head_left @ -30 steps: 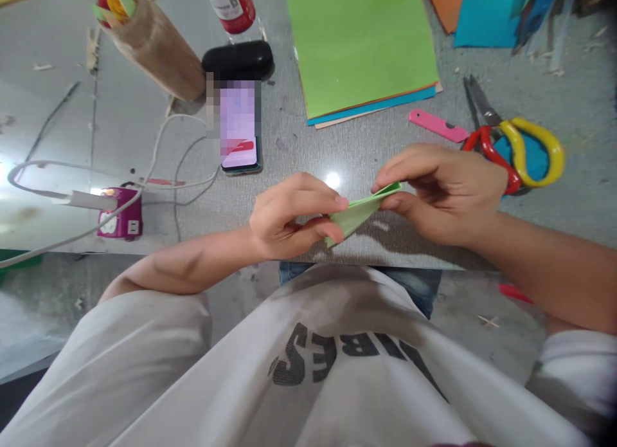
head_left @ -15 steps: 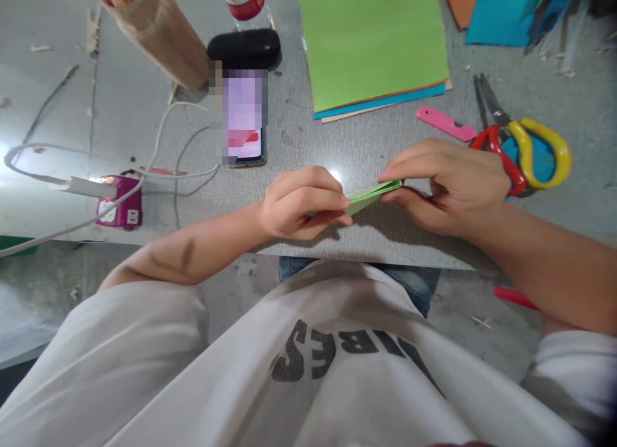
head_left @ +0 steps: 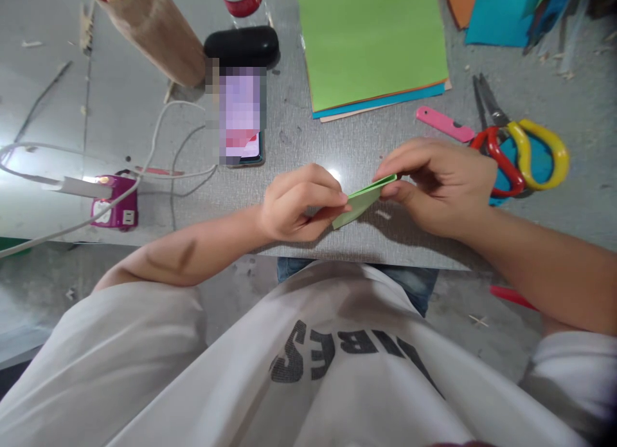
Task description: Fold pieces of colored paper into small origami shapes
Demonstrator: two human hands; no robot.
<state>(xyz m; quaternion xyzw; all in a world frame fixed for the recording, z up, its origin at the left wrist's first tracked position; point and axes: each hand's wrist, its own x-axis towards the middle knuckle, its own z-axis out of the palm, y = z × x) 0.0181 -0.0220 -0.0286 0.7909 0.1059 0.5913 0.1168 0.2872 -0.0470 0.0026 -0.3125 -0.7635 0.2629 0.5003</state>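
A folded piece of light green paper (head_left: 362,204) is held between my two hands above the table's near edge, its layered edge facing up. My left hand (head_left: 303,202) pinches its left end between thumb and fingers. At the other end, my right hand (head_left: 438,186) grips the corner with thumb below and fingers on top. Scissors (head_left: 511,145) with one red and one yellow handle lie just beyond my right hand, over a piece of blue paper. Beside them is a pink cutter (head_left: 444,124).
A stack of coloured sheets (head_left: 373,48), green on top, lies ahead. To the left are a phone (head_left: 241,119), partly blurred out, a black case (head_left: 241,45), a brown cylindrical holder (head_left: 154,32), and a purple power adapter (head_left: 116,202) with white cables. More blue paper (head_left: 496,16) sits far right.
The folded paper has tilted, so more of its near face shows below my fingers. My right hand has shifted slightly left, uncovering more of the scissors' red handle.
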